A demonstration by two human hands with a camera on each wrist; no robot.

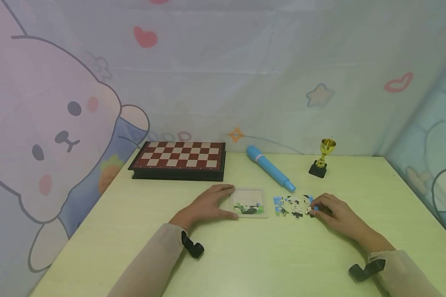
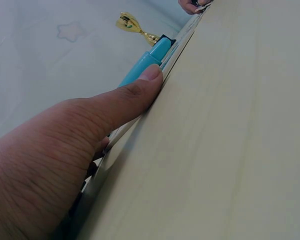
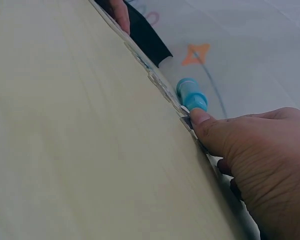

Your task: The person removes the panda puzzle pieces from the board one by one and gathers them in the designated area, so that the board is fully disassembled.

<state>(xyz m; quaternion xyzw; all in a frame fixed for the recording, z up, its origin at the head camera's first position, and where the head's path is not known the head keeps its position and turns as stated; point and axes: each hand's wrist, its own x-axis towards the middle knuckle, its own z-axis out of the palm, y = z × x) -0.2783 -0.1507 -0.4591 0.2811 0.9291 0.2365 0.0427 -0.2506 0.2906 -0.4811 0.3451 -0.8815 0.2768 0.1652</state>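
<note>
A shallow puzzle tray (image 1: 248,217) lies flat on the table, its lower part filled with pieces of a green picture. My left hand (image 1: 209,205) rests at its left side, thumb at the near corner and fingertips at the far one, both rather straight. In the left wrist view the thumb (image 2: 125,100) lies along the tray's edge. Loose panda puzzle pieces (image 1: 295,202) are spread just right of the tray. At their right end my right hand (image 1: 336,214) pinches a small puzzle piece (image 1: 309,209) between thumb and index finger. Its far fingers are partly hidden.
Behind the left hand stands a red-and-white chessboard box (image 1: 178,161). A thick blue pen-shaped object (image 1: 270,168) lies slanted behind the pieces, with a gold trophy cup (image 1: 322,156) on a black base to its right. A printed cloth (image 1: 223,82) hangs behind the table.
</note>
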